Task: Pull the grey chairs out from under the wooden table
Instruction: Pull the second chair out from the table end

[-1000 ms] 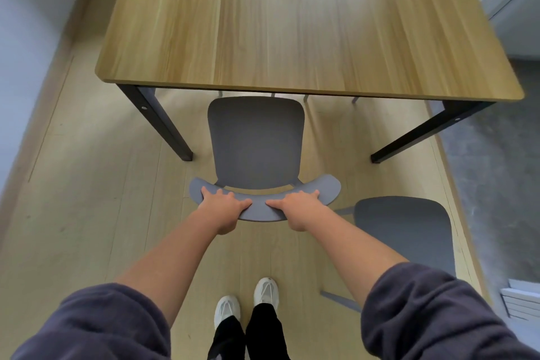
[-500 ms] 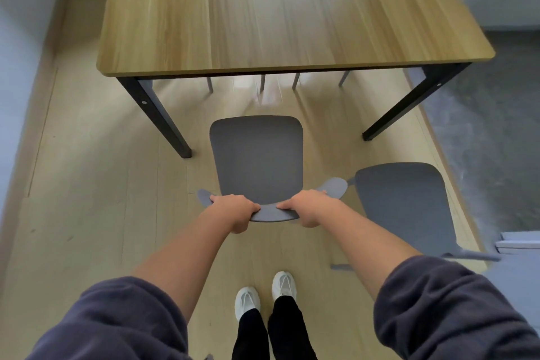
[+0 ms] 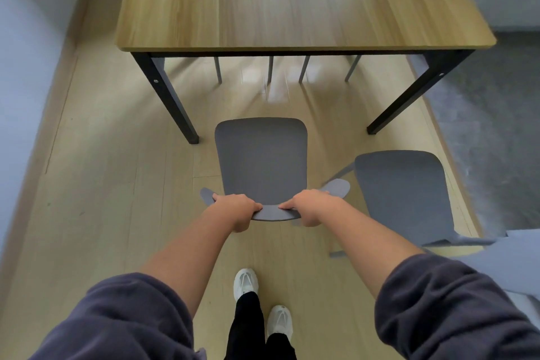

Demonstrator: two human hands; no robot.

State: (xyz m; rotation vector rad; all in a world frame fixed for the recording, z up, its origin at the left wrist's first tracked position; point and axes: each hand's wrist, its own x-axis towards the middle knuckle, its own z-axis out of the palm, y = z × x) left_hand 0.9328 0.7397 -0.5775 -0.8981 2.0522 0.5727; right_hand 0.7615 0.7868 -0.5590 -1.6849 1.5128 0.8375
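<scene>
A grey chair [image 3: 261, 159] stands in front of me on the floor, its whole seat out from under the wooden table [image 3: 292, 0]. My left hand [image 3: 238, 209] grips the left part of its curved backrest, and my right hand [image 3: 311, 206] grips the right part. A second grey chair [image 3: 403, 193] stands to the right, also clear of the table, turned slightly away. Under the table's far side I see several thin grey chair legs [image 3: 270, 70]; the chairs above them are hidden by the tabletop.
Black table legs stand at the near left [image 3: 166, 96] and near right [image 3: 415, 93]. A white wall [image 3: 26, 38] runs along the left. Grey carpet [image 3: 496, 126] lies to the right, and a pale object [image 3: 511, 260] sits at the lower right. My feet [image 3: 245, 283] are behind the chair.
The held chair has slid back toward me, from half under the table edge to fully clear of it. I have stepped backward; both hands keep their grip on the backrest.
</scene>
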